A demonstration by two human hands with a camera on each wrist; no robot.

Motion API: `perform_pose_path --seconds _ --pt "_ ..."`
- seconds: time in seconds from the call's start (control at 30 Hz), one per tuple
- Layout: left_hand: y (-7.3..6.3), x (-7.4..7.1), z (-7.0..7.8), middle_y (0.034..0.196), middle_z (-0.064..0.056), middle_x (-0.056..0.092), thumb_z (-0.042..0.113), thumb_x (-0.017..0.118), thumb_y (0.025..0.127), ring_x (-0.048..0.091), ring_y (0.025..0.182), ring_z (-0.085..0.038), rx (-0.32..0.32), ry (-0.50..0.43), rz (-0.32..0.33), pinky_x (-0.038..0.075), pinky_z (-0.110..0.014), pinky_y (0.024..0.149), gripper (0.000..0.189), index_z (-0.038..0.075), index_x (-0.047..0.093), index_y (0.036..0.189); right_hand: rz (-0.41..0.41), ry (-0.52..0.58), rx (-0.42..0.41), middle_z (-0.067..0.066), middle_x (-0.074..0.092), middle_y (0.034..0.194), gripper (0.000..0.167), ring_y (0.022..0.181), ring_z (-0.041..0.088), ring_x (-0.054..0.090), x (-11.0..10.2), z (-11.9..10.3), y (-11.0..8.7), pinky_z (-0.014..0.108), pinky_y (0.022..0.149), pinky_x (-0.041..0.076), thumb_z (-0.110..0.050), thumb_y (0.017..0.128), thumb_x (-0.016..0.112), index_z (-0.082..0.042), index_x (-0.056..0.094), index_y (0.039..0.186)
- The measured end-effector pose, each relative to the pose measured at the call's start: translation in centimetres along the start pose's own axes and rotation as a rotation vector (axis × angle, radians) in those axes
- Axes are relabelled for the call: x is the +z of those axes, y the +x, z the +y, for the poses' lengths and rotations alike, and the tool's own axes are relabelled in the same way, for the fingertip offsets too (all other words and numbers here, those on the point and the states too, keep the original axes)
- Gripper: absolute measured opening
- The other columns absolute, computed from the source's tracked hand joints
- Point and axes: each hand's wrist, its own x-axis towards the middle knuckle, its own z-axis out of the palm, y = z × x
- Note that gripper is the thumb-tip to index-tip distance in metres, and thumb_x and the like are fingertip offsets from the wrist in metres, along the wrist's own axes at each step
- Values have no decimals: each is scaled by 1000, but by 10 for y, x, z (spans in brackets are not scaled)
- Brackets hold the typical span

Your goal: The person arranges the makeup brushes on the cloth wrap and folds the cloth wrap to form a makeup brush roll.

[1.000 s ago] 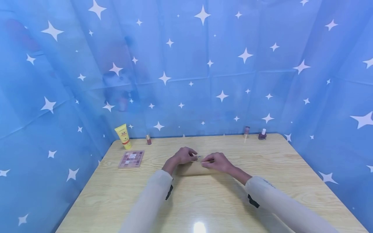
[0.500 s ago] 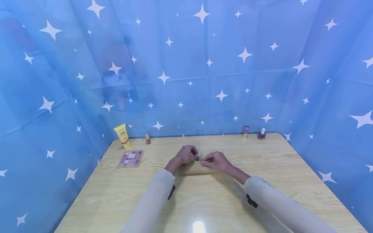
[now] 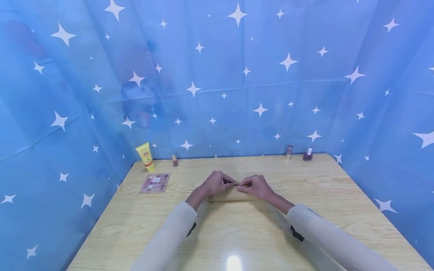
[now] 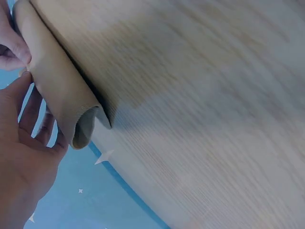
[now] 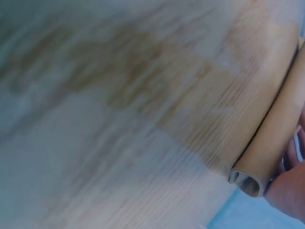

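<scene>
A tan, leather-like roll-up case [image 3: 226, 196] lies crosswise on the table between both hands. Its open, curled end shows stitching along the rim in the left wrist view, where the case [image 4: 59, 78] leaves a loose edge flap on the table. My left hand [image 3: 215, 183] pinches a small fastening at the middle of the roll, with thumb and index finger. Right beside it, my right hand [image 3: 258, 187] pinches at the same spot, fingertips nearly meeting the left ones. The fastening itself is mostly hidden by the fingers. In the right wrist view the far-side hollow end of the case [image 5: 276, 136] shows.
Back left on the wooden table [image 3: 217, 233] are a yellow tube [image 3: 145, 157], a small reddish bottle [image 3: 174, 160] and a flat eyeshadow palette [image 3: 155, 183]. Back right stand a lip gloss tube [image 3: 289, 151] and a dark nail polish bottle [image 3: 307, 155]. A blue starry curtain [image 3: 217, 75] borders the table.
The left fingertips have moved right to meet the right ones. A small round fastener, visible at the left fingertips half a second ago, is now mostly covered. The case stays in place.
</scene>
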Motion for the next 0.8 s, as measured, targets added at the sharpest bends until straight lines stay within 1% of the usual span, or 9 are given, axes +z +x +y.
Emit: perform_pose_path --seconds 0.07,0.1,0.23,0.37,0.47,0.57,0.63,0.7,0.8 --pt "-2 0 -1 98 11 79 21 73 100 49 64 -7 25 23 -17 39 -21 58 18 23 82 114 9 -4 16 -1 79 89 10 81 15 76 0 1 0 24 72 61 -25 90 84 -15 84 91" --pt "-3 0 -1 99 11 79 21 73 100 47 63 -6 34 36 -22 39 -21 58 19 23 82 116 12 -1 21 -2 79 88 10 80 15 76 0 1 0 24 72 61 -26 90 84 -15 84 91" --pt "-6 2 -1 103 10 79 24 75 99 50 65 -4 53 56 -26 41 -19 59 20 22 81 118 21 9 23 -3 78 86 9 79 15 75 0 1 -2 23 71 60 -26 89 84 -16 82 89" --pt "-7 6 0 103 8 79 23 77 97 57 71 0 54 57 -9 46 -17 63 19 20 82 115 36 29 -1 -2 78 85 11 79 16 75 2 1 -3 25 73 61 -23 89 85 -14 79 90" --pt "-6 9 0 103 8 79 23 79 95 61 76 2 46 52 8 49 -17 66 18 20 82 113 38 49 -28 2 78 88 17 82 18 76 4 3 -4 30 76 63 -20 89 84 -9 75 99" --pt "-7 11 1 98 9 79 21 81 93 63 76 3 38 27 33 50 -17 65 16 19 84 108 20 49 -62 3 79 93 18 87 19 77 5 5 -5 32 80 63 -19 92 81 -8 74 105" --pt "-7 11 2 93 10 79 20 82 92 63 74 2 38 7 50 49 -17 63 13 18 85 105 2 45 -76 1 78 95 14 90 19 76 5 5 -5 32 81 63 -19 94 79 -11 76 105" --pt "-7 12 2 90 10 79 18 83 91 63 73 1 46 -3 66 50 -17 63 11 17 85 102 -9 40 -82 -2 77 98 9 92 18 76 6 5 -4 31 83 63 -20 95 78 -15 77 101" --pt "-6 13 2 89 9 79 16 82 91 64 72 1 71 -2 83 51 -17 64 8 16 85 99 -16 40 -85 -3 76 99 6 95 18 75 5 5 -4 32 84 63 -21 96 77 -17 77 100"
